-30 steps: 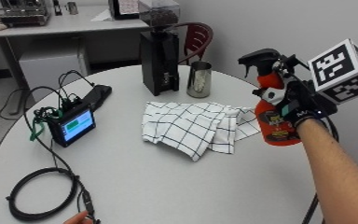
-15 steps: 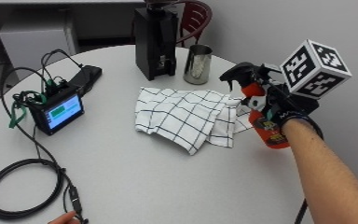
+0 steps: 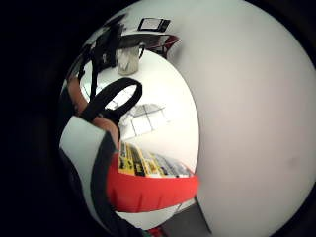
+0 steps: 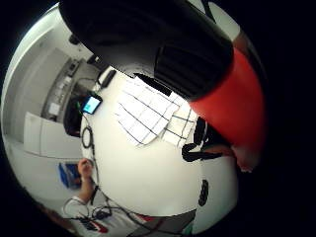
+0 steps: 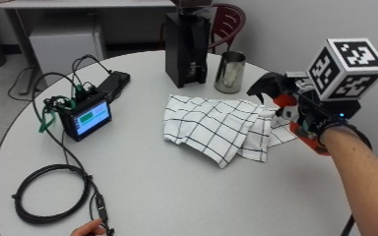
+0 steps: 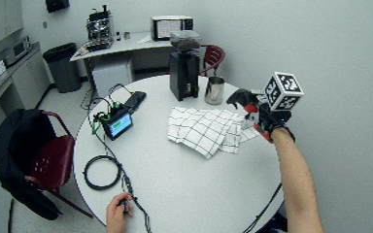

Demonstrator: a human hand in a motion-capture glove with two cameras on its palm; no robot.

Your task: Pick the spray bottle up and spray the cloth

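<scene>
The gloved right hand (image 5: pixel 319 123) is at the right of the outside view, its fingers wrapped around a red spray bottle (image 5: pixel 287 105) and holding it lifted off the table (image 5: pixel 176 196). The bottle's black spray head (image 5: pixel 267 84) points left, toward the middle of the frame, over the right edge of the cloth (image 5: pixel 218 125). In the little-finger palm view the bottle's red body (image 3: pixel 148 190), with its yellow and black label, lies right against the palm; in the thumb-side view the black spray head (image 4: pixel 153 44) and red body (image 4: pixel 232 98) fill the upper part, with the cloth (image 4: pixel 148 116) lying on the table below them.

The cloth is white with a black grid pattern, and lies rumpled and partly folded on the round white table, in the centre of the outside view. Behind it, toward the upper centre, stand a metal cup (image 5: pixel 230 72) and, to its left, a tall black coffee grinder (image 5: pixel 187 46). At the left sits a small screen (image 5: pixel 86 116) with wires plugged in, and a coil of black cable (image 5: pixel 48 194) lies at the lower left. A bare hand (image 5: pixel 87 229) at the bottom edge touches the cable's end.
</scene>
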